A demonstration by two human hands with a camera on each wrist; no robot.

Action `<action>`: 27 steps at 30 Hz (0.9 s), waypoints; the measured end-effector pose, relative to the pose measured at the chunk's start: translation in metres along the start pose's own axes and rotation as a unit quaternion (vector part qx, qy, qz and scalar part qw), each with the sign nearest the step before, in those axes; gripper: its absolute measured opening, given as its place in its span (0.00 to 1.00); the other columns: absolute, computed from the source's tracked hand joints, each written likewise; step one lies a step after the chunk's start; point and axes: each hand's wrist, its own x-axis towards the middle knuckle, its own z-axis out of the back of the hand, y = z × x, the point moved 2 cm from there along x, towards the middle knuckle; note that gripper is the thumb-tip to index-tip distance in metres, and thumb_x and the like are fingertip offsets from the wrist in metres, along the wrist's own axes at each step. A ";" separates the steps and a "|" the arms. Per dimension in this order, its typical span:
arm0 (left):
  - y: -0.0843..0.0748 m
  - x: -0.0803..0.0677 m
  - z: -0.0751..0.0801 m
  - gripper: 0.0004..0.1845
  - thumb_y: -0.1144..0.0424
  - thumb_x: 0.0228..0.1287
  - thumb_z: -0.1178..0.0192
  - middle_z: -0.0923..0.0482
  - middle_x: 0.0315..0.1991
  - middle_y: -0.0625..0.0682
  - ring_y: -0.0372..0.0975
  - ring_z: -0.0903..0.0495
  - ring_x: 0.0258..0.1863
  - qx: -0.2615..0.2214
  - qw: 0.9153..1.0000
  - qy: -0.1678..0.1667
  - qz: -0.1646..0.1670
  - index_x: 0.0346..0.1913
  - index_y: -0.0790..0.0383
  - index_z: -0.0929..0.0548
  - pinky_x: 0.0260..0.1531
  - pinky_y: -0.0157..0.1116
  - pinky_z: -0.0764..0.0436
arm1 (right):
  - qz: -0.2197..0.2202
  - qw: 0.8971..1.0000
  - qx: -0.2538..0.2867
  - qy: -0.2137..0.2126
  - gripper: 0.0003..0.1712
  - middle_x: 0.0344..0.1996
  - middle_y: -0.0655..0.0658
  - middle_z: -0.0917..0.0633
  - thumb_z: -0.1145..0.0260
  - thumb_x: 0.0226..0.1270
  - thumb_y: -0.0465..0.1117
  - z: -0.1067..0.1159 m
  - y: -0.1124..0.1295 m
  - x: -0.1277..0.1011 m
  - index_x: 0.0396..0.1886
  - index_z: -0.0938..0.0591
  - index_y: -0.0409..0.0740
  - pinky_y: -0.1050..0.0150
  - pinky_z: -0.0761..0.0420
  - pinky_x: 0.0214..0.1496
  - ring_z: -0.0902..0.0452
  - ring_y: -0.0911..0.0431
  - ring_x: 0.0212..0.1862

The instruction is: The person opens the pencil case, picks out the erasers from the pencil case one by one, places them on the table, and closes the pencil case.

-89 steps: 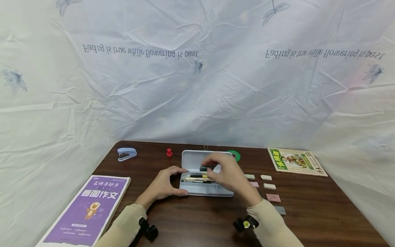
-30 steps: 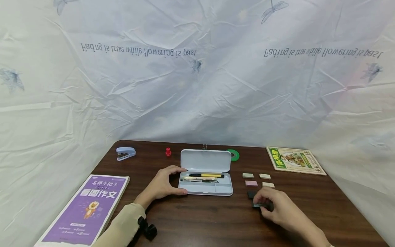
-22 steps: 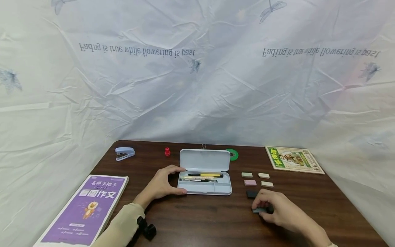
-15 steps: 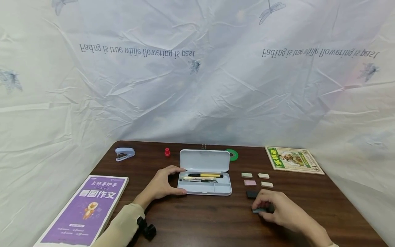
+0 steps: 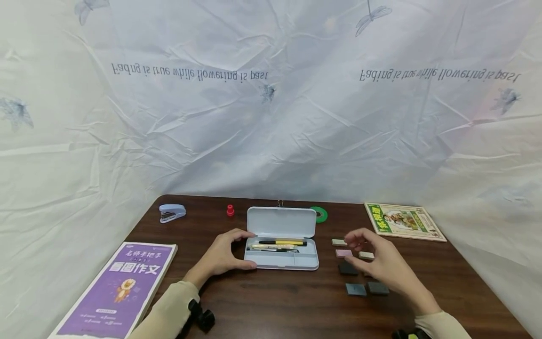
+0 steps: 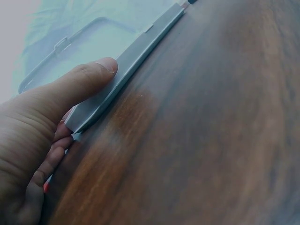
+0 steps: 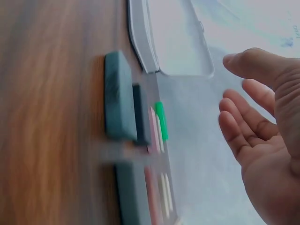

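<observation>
My left hand (image 5: 224, 253) grips the left end of an open pale-blue pencil case (image 5: 305, 261), its thumb along the front wall in the left wrist view. Pens (image 5: 282, 243) lie in the case's rear compartment; the front ones hold nothing. My right hand (image 5: 383, 259) hovers with parted fingers and nothing in them over rows of erasers. Below it lie a blue-grey eraser (image 5: 356, 289), a dark grey eraser (image 5: 378, 288) and a black eraser (image 5: 347, 269). A pink eraser (image 5: 343, 253), a pale green eraser (image 5: 338, 242) and a white eraser (image 5: 366, 255) sit farther back. A reddish eraser (image 7: 150, 192) shows in the right wrist view.
A purple book (image 5: 116, 287) lies at the left, a stapler (image 5: 172, 213) and small red object (image 5: 230, 210) behind it. Green tape (image 5: 323, 215) is partly behind the case lid. A picture book (image 5: 404, 221) lies at the back right; a white curtain hangs beyond the table.
My right hand took the blue-grey eraser from the pencil case, set it down in front of the black one, released it and lifted away toward the back. My left hand stayed on the case.
</observation>
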 end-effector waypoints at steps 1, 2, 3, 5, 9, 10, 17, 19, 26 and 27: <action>0.000 0.000 0.000 0.43 0.34 0.48 0.12 0.16 0.65 0.39 0.43 0.19 0.66 0.001 1.000 -0.002 0.001 0.68 0.41 0.13 0.68 0.55 0.20 | -0.007 1.000 0.004 0.001 0.25 0.51 0.49 0.12 0.16 0.69 0.37 -0.003 0.000 0.004 0.60 0.17 0.50 0.58 0.10 0.51 0.13 0.51 0.48; 0.000 0.000 -0.001 0.43 0.34 0.48 0.12 0.16 0.65 0.39 0.43 0.18 0.65 0.004 1.000 -0.003 0.000 0.68 0.41 0.13 0.68 0.55 0.20 | -0.015 1.000 0.008 0.005 0.27 0.53 0.49 0.12 0.16 0.69 0.38 -0.007 -0.001 0.008 0.63 0.18 0.49 0.57 0.11 0.52 0.13 0.49 0.50; 0.000 0.000 -0.001 0.43 0.34 0.48 0.12 0.15 0.65 0.39 0.43 0.18 0.65 0.004 1.000 -0.005 0.000 0.68 0.42 0.13 0.68 0.54 0.20 | -0.021 1.000 0.013 0.009 0.31 0.57 0.49 0.13 0.15 0.69 0.40 -0.011 -0.002 0.012 0.66 0.19 0.49 0.55 0.11 0.54 0.13 0.48 0.53; -0.001 0.000 -0.001 0.44 0.36 0.48 0.11 0.15 0.65 0.40 0.43 0.18 0.66 -0.006 1.000 -0.005 0.006 0.69 0.44 0.14 0.69 0.53 0.20 | -0.029 0.999 0.034 0.023 0.39 0.63 0.45 0.16 0.15 0.68 0.40 -0.020 -0.003 0.021 0.73 0.24 0.48 0.51 0.10 0.56 0.14 0.42 0.58; -0.002 -0.001 -0.003 0.51 0.41 0.47 0.09 0.14 0.64 0.43 0.44 0.18 0.67 -0.041 0.999 -0.004 0.016 0.73 0.50 0.23 0.72 0.53 0.21 | -0.026 0.996 0.065 0.062 0.59 0.77 0.35 0.28 0.13 0.65 0.39 -0.040 -0.001 0.035 0.86 0.41 0.48 0.40 0.14 0.63 0.23 0.31 0.72; -0.002 -0.001 -0.003 0.54 0.42 0.47 0.08 0.14 0.63 0.43 0.44 0.18 0.68 -0.051 0.998 -0.003 0.019 0.75 0.52 0.26 0.72 0.53 0.22 | -0.024 0.994 0.068 0.076 0.65 0.80 0.33 0.33 0.12 0.64 0.40 -0.044 0.000 0.037 0.89 0.47 0.49 0.37 0.16 0.65 0.27 0.29 0.74; -0.003 -0.001 -0.003 0.72 0.43 0.46 0.07 0.13 0.63 0.43 0.47 0.19 0.68 -0.065 0.997 -0.005 0.032 0.88 0.51 0.46 0.74 0.57 0.24 | -0.032 0.987 0.039 0.154 0.87 0.89 0.30 0.55 0.10 0.60 0.42 -0.068 0.005 0.043 0.93 0.72 0.58 0.37 0.16 0.66 0.33 0.29 0.79; -0.002 0.000 -0.002 0.71 0.42 0.47 0.08 0.14 0.63 0.43 0.47 0.19 0.68 -0.059 0.998 -0.002 0.030 0.88 0.49 0.44 0.73 0.57 0.24 | -0.048 0.988 0.022 0.148 0.88 0.89 0.31 0.53 0.10 0.60 0.41 -0.070 0.005 0.043 0.92 0.74 0.62 0.42 0.12 0.61 0.21 0.34 0.71; 0.000 0.000 -0.002 0.52 0.39 0.49 0.10 0.16 0.66 0.41 0.42 0.19 0.67 -0.025 1.000 0.005 0.004 0.77 0.46 0.21 0.70 0.52 0.21 | -0.017 0.991 -0.021 0.132 0.63 0.70 0.39 0.28 0.11 0.62 0.38 -0.071 0.005 0.045 0.90 0.40 0.54 0.58 0.14 0.48 0.18 0.52 0.52; 0.000 0.000 -0.002 0.50 0.39 0.49 0.10 0.17 0.67 0.40 0.41 0.19 0.67 -0.020 1.000 0.004 -0.001 0.75 0.46 0.19 0.70 0.52 0.21 | -0.010 0.990 -0.024 0.136 0.55 0.65 0.42 0.26 0.12 0.63 0.37 -0.071 0.005 0.045 0.85 0.32 0.53 0.59 0.15 0.47 0.20 0.52 0.52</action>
